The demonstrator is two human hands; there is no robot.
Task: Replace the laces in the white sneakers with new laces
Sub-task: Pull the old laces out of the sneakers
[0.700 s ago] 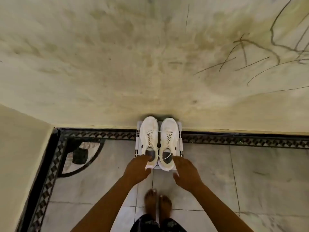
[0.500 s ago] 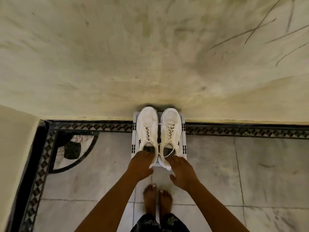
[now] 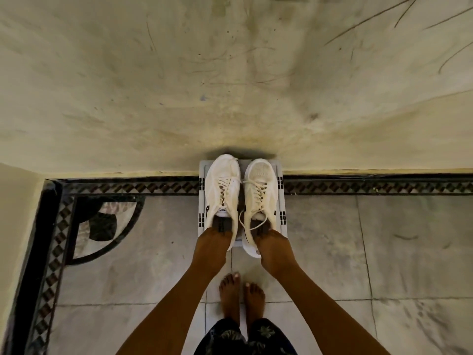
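Two white sneakers stand side by side on a small white stool [image 3: 282, 201] against the wall, toes pointing away from me. My left hand [image 3: 211, 245] grips the heel of the left sneaker [image 3: 222, 185], its fingers curled into the shoe's opening. At the heel of the right sneaker [image 3: 261, 188], my right hand [image 3: 272, 248] holds on the same way. Both shoes carry white laces; a loose loop of lace [image 3: 252, 221] hangs over the right shoe's opening. My fingertips are hidden inside the shoes.
A stained beige wall [image 3: 230, 85] rises directly behind the stool. Grey floor tiles [image 3: 332, 239] with a dark patterned border [image 3: 371, 187] spread out on both sides. My bare feet [image 3: 240, 293] stand on the tiles just behind the stool. A wall corner sits at the far left.
The view has drawn closer to the shoes. Both hands have slid forward from the heels' edges, with fingers now tucked into the shoe openings.
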